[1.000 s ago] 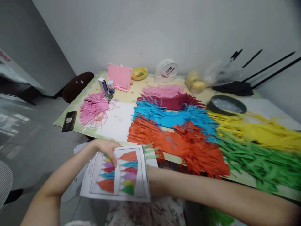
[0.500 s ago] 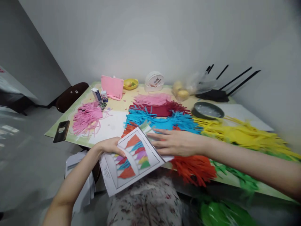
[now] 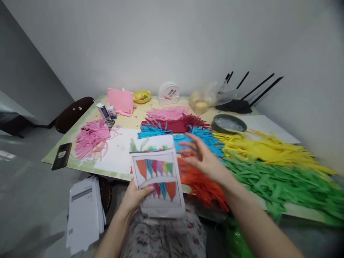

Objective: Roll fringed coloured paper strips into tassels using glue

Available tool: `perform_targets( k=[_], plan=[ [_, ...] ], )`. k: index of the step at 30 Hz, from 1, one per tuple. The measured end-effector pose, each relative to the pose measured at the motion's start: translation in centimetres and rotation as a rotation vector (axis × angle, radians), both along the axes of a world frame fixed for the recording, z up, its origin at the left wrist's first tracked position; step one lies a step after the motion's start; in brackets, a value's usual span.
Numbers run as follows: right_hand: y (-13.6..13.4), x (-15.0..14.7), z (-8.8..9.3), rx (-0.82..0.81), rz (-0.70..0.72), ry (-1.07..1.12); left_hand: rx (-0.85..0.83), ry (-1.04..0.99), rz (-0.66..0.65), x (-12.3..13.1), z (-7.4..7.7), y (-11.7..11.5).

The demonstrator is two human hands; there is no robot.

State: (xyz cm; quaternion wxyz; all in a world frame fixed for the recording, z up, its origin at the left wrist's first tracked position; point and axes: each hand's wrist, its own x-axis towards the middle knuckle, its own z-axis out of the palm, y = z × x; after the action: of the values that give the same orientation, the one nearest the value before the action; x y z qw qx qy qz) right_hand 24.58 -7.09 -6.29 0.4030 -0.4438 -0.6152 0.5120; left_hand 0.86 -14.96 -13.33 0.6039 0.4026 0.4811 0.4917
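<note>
My left hand (image 3: 135, 196) grips a white printed sheet (image 3: 169, 212) by its left edge, thumb on top. Two rows of colourful tassels are pictured on the sheet, and a second sheet or fold with green and blue marks (image 3: 150, 143) shows above it. My right hand (image 3: 205, 161) is raised just to the right of the sheet, fingers spread and empty. Under and behind it lie orange fringed strips (image 3: 206, 190) and blue fringed strips (image 3: 215, 145). Dark red fringe (image 3: 174, 126) and pink fringe (image 3: 169, 113) lie farther back.
Yellow fringe (image 3: 260, 147) and green fringe (image 3: 285, 175) cover the table's right side. A dark round dish (image 3: 228, 123) stands behind. At left are a pink fringe pile (image 3: 92, 138), a phone (image 3: 61, 156) and a pink tablet case (image 3: 120, 101). Papers (image 3: 84, 215) lie below the table's left edge.
The sheet has turned from tilted to nearly upright. My right hand has come away from its edge. The view has shifted a little to the right.
</note>
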Motion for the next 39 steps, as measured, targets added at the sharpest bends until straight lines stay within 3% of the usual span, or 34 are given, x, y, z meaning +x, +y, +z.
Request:
perform_targets(
  k=[3, 7, 12, 18, 28, 33, 39],
  plan=[
    [-2.9, -1.1, -4.0, -0.173, -0.009, 0.163, -0.033, -0.095, 0.053, 0.7, -0.5, -0.2],
    [-4.6, -1.7, -6.4, -0.109, -0.219, 0.205, -0.148, -0.111, -0.056, 1.4, -0.8, 0.2],
    [-4.6, -0.9, -6.5, -0.022, -0.295, 0.17, -0.177, -0.028, -0.018, 2.2, -0.7, 1.0],
    [-5.2, -0.1, -8.0, -0.055, -0.283, 0.135, -0.047, 0.019, -0.094, 2.3, 0.7, 1.2],
    [-6.3, 0.4, -10.2, -0.075, -0.334, 0.137, -0.08, 0.105, 0.05, 3.6, 0.8, 1.7],
    [-6.4, 0.2, -10.0, -0.04, -0.372, 0.042, -0.042, 0.063, -0.034, 3.2, 0.8, 1.7],
    [-7.3, -1.4, -9.1, 0.001, -0.397, -0.022, -0.038, 0.16, 0.087, 2.8, 0.1, 1.1]
  ],
)
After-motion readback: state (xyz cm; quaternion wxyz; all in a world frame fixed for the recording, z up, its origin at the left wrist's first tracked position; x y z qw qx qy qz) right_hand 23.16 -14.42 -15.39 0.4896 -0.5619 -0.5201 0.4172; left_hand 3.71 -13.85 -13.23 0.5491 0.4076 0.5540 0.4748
